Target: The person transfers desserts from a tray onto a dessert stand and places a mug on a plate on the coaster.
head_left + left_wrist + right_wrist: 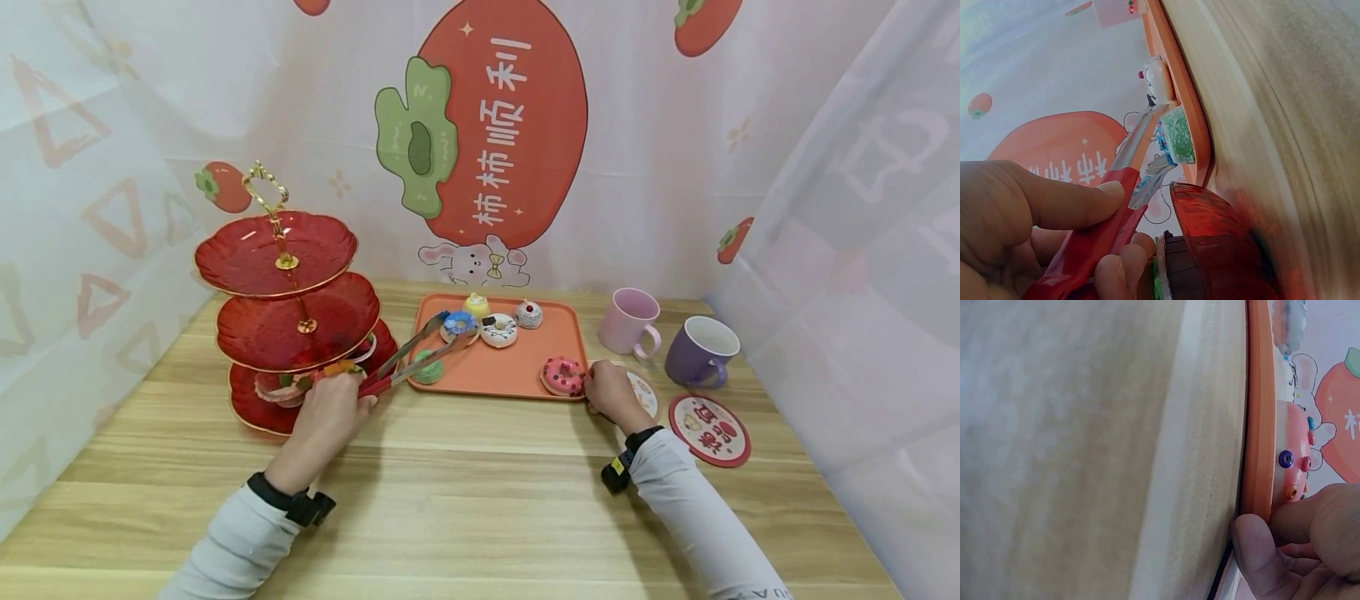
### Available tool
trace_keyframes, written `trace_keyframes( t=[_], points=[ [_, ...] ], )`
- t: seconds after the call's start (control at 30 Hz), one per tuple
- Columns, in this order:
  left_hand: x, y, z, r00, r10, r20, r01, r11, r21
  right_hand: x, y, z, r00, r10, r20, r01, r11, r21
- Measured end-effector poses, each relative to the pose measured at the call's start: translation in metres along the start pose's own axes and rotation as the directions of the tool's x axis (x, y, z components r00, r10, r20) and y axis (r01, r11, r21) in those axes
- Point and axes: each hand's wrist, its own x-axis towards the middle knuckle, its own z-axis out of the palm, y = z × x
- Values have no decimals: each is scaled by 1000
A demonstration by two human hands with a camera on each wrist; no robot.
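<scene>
My left hand grips the red handles of metal tongs, beside the lower tiers of a red stand. The tongs' tips are spread around a blue-topped donut on an orange tray. With thumb and finger, my right hand pinches the tray's near right corner. Right by those fingers lies a pink donut with coloured beads. Also on the tray are a white donut, a yellow cake, a cherry-topped cake and a green sweet.
Behind the right hand stand a pink mug and a purple mug. A red-rimmed coaster lies in front of them, and a white coaster is partly hidden by the hand. Pastries sit on the stand's lowest tier.
</scene>
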Motion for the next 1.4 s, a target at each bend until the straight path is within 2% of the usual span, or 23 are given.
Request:
trace_keyframes(
  t=[0.37,0.8,1.1,1.4],
  points=[
    [-5,-2,-2,1000,12,-9,-12,1000,-24,0,1,2,1000,-1,-10,1,1000,4],
    [-13,4,-20,999,47,-14,-48,996,-71,1,0,0,1000,10,-4,-10,1000,9],
    [-25,8,-34,992,117,-39,-118,993,-9,0,0,-1,1000,2,6,-2,1000,-1],
    [-38,14,-53,987,154,-56,-153,988,18,0,1,0,1000,-1,5,1,1000,-3]
  ],
)
